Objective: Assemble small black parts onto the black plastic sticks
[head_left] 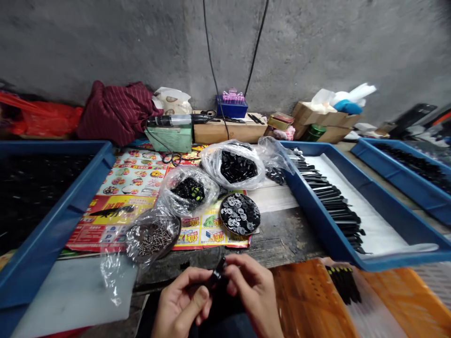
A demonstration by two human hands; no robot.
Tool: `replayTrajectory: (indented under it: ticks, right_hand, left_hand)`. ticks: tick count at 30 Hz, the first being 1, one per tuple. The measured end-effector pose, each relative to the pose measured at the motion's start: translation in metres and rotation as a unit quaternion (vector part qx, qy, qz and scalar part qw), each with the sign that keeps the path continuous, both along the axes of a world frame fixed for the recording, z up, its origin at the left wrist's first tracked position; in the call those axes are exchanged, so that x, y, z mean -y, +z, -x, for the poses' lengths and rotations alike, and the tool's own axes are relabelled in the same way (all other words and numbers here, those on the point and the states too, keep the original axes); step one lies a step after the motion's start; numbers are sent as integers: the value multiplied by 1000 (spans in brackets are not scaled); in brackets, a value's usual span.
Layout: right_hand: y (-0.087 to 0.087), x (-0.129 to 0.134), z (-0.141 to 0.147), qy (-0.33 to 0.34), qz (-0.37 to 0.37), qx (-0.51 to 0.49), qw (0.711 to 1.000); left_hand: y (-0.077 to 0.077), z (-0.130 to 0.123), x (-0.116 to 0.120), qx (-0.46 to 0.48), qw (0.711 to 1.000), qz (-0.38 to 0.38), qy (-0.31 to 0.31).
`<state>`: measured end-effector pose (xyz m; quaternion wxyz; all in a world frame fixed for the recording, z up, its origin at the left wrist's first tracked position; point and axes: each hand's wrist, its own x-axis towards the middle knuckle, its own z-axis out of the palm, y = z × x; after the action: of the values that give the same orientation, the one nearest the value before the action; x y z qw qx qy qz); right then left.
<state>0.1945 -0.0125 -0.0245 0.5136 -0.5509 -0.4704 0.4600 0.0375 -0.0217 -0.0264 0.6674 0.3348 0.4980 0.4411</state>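
Observation:
Near the bottom centre, my left hand [185, 300] is closed round a small black part [216, 276], thumb and fingers pinching it. My right hand [248, 291] has its fingertips bent together at the part's upper right side; whether they grip it or a smaller piece is hidden. Just beyond the hands stands a round container of flat dark discs [240, 214]. To its left lies a plastic-lined dish of metal screws [155, 240]. Behind these are an open bag of small black pieces with some green [188, 193] and a larger bag of black parts [238, 168].
A blue tray [322, 230] of long black pieces stands right, a blue bin [45, 267] of dark parts left. An orange crate [299, 300] is at lower right. An electric screwdriver [176, 120] rests on a green box [171, 138]. Two cables hang along the wall.

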Motion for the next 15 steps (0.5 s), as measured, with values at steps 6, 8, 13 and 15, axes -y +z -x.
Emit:
replayTrajectory:
  ticks: [6,8,13,15]
  right_hand:
    - [-5,0,-3,34,19,-13,999]
    - [-8,1,-5,15,30,-19,999]
    - [-14,4,-8,70,33,-13,997]
    - [-15,6,-8,36,42,-31,998]
  left_hand:
    - [2,-3,2,-11,1000,-20,-15]
    - [2,-3,1,-25,999,-35,-5]
    - [-2,-4,2,-44,997,-59,-9]
    - [-5,-3,3,-50,996,-69,-12]
